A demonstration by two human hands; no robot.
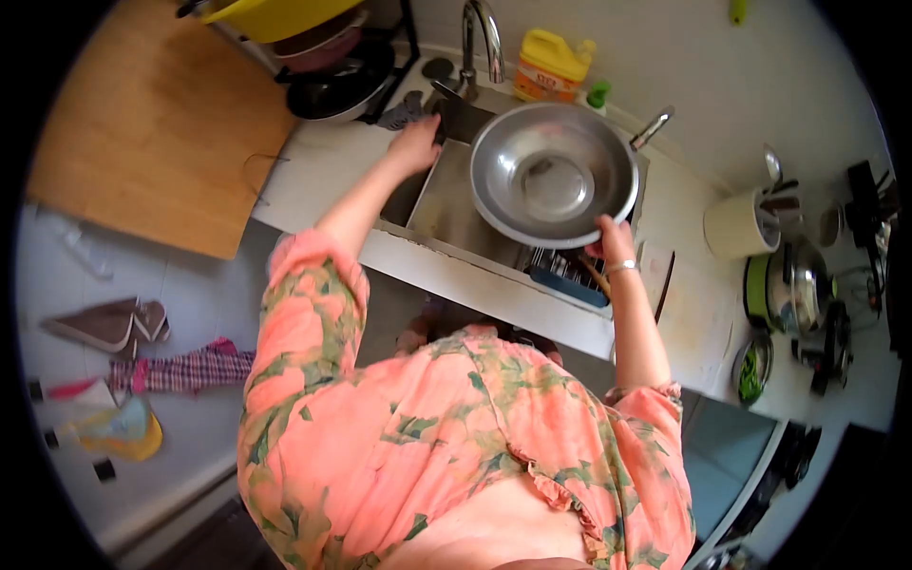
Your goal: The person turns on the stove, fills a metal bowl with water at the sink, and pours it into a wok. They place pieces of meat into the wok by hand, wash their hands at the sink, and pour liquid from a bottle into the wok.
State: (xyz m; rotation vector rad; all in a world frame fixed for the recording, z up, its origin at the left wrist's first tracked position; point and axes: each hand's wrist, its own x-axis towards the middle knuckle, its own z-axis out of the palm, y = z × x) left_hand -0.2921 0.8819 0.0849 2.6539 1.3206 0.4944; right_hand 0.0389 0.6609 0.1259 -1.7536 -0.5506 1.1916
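A wide stainless steel basin [494, 204] is tilted over the right part of the sink, its shiny inside facing me. My right hand [613, 239] is closed on its near right rim, with the thumb on top. My left hand [415, 144] reaches over the left end of the sink [446, 195], beside a grey cloth [403, 112] and below the chrome faucet [482, 43]. The fingers of that hand point down and are mostly hidden, so I cannot make out whether they hold anything. Under the basin's near edge sits a dark rack [568, 275].
Behind the sink stand a yellow jug [551, 65] and a green pump bottle [598, 93]. A wooden board [161, 133] and a black pan [342, 85] are at left. At right are a utensil holder [731, 226], a pot [793, 290] and a bowl of greens [752, 368].
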